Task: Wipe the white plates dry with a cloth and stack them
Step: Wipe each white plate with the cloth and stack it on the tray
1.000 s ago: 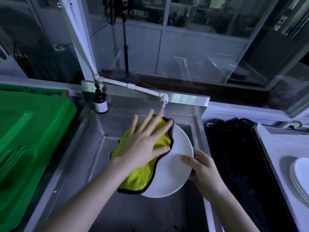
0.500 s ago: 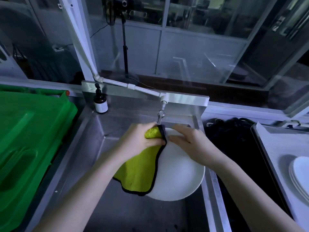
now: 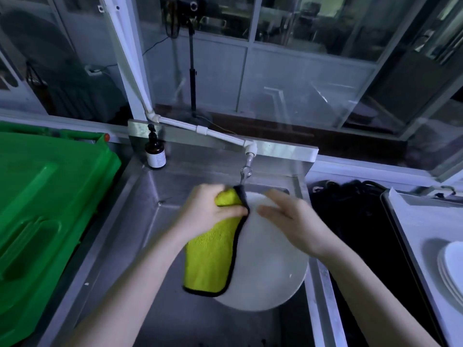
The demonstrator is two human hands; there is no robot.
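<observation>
A white plate [image 3: 268, 266] is held tilted over the steel sink [image 3: 140, 221]. My left hand [image 3: 208, 211] grips the top of a yellow cloth [image 3: 213, 256] with a black hem, and the cloth hangs down over the plate's left side. My right hand [image 3: 293, 221] lies on the plate's upper edge, blurred, fingers pointing left toward the cloth; how its fingers hold the rim is hidden. A stack of white plates [image 3: 453, 271] sits on the counter at the far right.
A tap [image 3: 246, 169] on a white pipe hangs just above my hands. A brown pump bottle [image 3: 155, 151] stands at the sink's back left. A green plastic crate [image 3: 45, 214] fills the left side. Dark netting [image 3: 350, 221] lies between the sink and the right counter [image 3: 411, 221].
My left hand went from lying flat on the cloth to bunching its top edge. My right hand moved from the plate's lower right rim up to its top edge. The plate tilted more upright.
</observation>
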